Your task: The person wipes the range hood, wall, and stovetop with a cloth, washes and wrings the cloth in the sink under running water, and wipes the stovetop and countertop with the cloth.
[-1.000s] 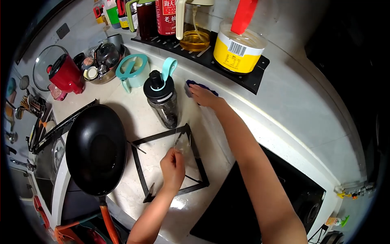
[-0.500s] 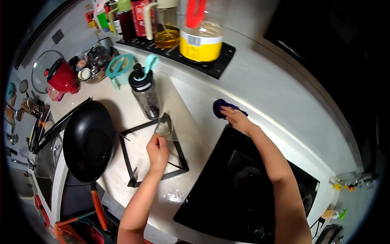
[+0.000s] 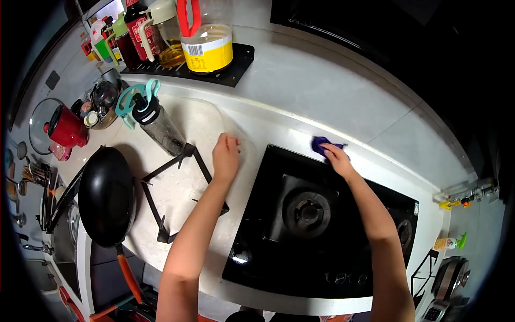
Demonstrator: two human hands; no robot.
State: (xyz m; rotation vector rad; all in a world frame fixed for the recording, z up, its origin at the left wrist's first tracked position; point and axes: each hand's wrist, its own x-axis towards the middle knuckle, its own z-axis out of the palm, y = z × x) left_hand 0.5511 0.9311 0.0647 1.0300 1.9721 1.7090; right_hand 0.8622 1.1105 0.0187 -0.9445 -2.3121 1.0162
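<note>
My left hand (image 3: pixel 226 156) is closed above the pale counter (image 3: pixel 185 115), right of the black bottle (image 3: pixel 161 129). A faint clear, film-like shape shows beside its fingers, too indistinct to name. Behind the black glass hob (image 3: pixel 289 244), my right hand (image 3: pixel 338 160) holds a dark purple cloth (image 3: pixel 321 145) against the white counter strip at the wall. Left of the hob, a black metal pan support (image 3: pixel 153 206) lies on the counter, partly hidden by my left forearm. The hob's round burner (image 3: pixel 308 213) is uncovered.
A black wok (image 3: pixel 107 196) with an orange handle stands at the left. Sauce bottles and a yellow-labelled jar (image 3: pixel 208 56) stand on a black shelf (image 3: pixel 238 67). Farther left are a teal jug (image 3: pixel 126 102) and a red appliance (image 3: pixel 70 129). Another pan support (image 3: pixel 424 273) lies at the right.
My right hand has slid the purple cloth rightward along the wall, to behind the hob. My left hand has moved up from over the pan support. The view has shifted right, showing more hob.
</note>
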